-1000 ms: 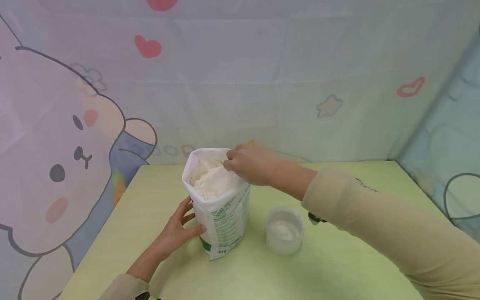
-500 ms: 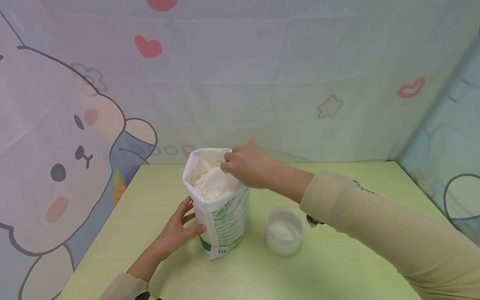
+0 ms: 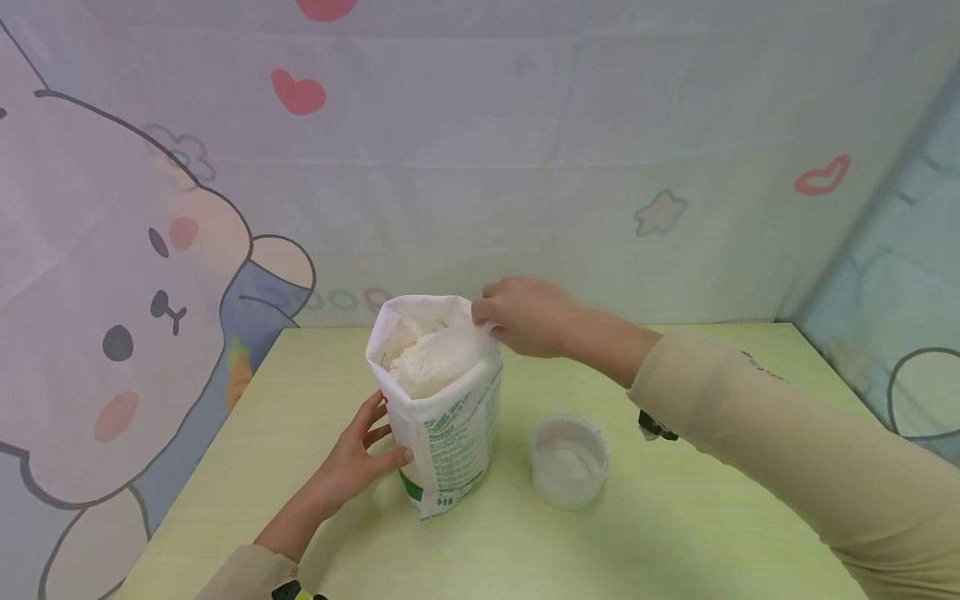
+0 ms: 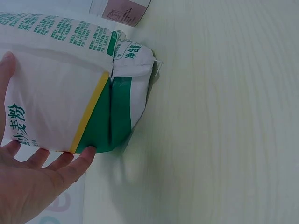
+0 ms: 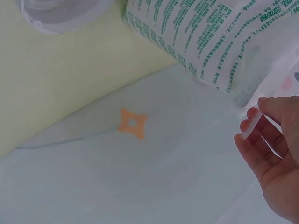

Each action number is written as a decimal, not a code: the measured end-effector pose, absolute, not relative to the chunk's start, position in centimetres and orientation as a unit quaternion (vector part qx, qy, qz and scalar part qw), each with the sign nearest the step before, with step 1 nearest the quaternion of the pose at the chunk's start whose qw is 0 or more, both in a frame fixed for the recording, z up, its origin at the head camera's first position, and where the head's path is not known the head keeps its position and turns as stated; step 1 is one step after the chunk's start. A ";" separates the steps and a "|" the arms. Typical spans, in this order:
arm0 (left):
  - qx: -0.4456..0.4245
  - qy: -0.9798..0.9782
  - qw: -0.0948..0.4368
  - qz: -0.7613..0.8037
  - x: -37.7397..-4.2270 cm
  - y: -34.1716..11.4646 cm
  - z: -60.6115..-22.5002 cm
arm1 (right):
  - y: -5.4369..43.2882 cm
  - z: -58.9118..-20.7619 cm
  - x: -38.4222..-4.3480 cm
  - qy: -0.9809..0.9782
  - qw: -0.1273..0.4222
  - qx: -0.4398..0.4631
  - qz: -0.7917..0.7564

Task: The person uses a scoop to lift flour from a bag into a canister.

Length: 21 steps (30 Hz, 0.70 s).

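A white flour bag (image 3: 457, 450) with green print stands upright, its top rolled open and flour (image 3: 408, 358) inside. My left hand (image 3: 352, 462) grips its lower left side. In the left wrist view, the thumb and fingers of that hand (image 4: 42, 182) lie along opposite sides of the bag (image 4: 51, 93). At the bag's right rim my right hand (image 3: 528, 317) pinches the thin white handle (image 5: 252, 123) of a scoop between thumb and fingers. The scoop's smooth white bowl (image 3: 453, 354) sits in the bag mouth over the flour.
A translucent round tub (image 3: 568, 492) with white powder in it stands right of the bag on the pale green table (image 3: 697, 500). Behind the table's far edge hangs a printed cloth backdrop (image 3: 480, 208).
My right hand has shifted left a little, then right and slightly up along the bag's rim, bringing the scoop with it. My left hand and the bag stay in place.
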<state>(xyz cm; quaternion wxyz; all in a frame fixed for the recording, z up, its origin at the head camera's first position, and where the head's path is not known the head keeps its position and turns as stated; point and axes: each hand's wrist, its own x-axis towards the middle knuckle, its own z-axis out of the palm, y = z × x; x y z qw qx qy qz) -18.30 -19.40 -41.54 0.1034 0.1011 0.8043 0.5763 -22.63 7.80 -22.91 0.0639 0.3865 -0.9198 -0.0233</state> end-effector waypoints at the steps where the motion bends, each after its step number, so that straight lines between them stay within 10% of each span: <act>1: 0.101 0.805 0.103 0.576 -18.3 -19.4 -41.5 | 8.0 -23.0 -22.7 -0.919 0.064 0.390 -0.015; 21: 0.098 0.805 0.105 0.575 -18.3 -19.3 -41.4 | 9.3 -22.8 -22.9 -0.920 0.050 0.386 0.050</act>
